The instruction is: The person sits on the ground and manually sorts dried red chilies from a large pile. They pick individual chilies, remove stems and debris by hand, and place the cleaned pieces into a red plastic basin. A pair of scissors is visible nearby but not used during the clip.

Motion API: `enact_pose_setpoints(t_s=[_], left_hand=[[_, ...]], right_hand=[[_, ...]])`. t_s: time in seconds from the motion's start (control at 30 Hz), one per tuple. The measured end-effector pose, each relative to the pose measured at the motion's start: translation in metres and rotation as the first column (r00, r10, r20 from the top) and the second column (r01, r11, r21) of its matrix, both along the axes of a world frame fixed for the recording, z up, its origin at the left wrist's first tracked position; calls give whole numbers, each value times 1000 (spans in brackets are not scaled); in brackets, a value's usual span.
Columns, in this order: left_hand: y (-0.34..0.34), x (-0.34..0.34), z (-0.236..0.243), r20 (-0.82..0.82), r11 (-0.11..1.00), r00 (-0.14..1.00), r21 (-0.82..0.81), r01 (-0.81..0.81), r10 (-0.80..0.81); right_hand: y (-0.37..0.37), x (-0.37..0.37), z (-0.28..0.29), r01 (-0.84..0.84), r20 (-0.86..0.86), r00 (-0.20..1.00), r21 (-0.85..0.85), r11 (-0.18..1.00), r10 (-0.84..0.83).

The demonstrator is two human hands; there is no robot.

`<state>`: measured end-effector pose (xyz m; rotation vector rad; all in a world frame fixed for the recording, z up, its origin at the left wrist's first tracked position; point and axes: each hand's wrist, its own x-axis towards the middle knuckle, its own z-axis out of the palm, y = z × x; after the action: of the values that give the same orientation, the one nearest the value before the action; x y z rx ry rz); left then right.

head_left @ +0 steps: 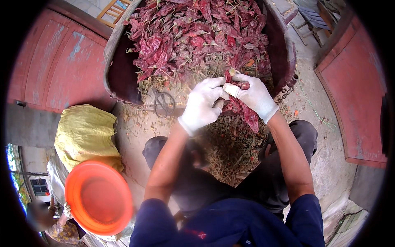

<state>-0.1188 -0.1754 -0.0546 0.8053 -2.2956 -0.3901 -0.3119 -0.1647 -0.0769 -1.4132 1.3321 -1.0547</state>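
Both my hands wear white gloves and meet in front of the cart's near edge. My right hand [257,96] is closed round dried red chili peppers [249,116], some hanging below the fingers and one poking up above. Fingers bent, my left hand [203,103] pinches at the same bunch from the left; its fingertips are partly hidden. A large heap of wrinkled dried chili peppers [197,37] fills the dark red cart bed [123,70]. Scissors [164,103] with big looped handles lie on its near edge, left of my left hand.
Dry stems and scraps [230,154] cover the ground between my knees. To the left are a yellow woven sack [86,133] and an orange basin [98,197], its rim touched by another person's gloved hand [67,210]. Red doors [57,61] flank the cart.
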Motion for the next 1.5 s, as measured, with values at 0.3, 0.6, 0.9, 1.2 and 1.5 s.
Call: enact_pose_setpoints(t_s=[0.3, 0.6, 0.9, 1.2, 1.5], left_hand=[[1, 11, 7, -146, 838, 989, 541, 75, 5], [4, 3, 25, -316, 895, 943, 443, 48, 106], [9, 4, 25, -99, 971, 994, 232, 56, -34], [7, 8, 20, -91, 983, 989, 156, -97, 112], [18, -7, 6, -188, 974, 960, 131, -185, 207]], right_hand=[[8, 1, 19, 86, -238, 967, -24, 996, -90], [12, -4, 10, -23, -265, 964, -54, 998, 8], [12, -9, 13, -217, -371, 903, 36, 976, 214], [15, -4, 1, -173, -135, 976, -1, 985, 171], [35, 21, 6, -159, 391, 911, 48, 986, 128]])
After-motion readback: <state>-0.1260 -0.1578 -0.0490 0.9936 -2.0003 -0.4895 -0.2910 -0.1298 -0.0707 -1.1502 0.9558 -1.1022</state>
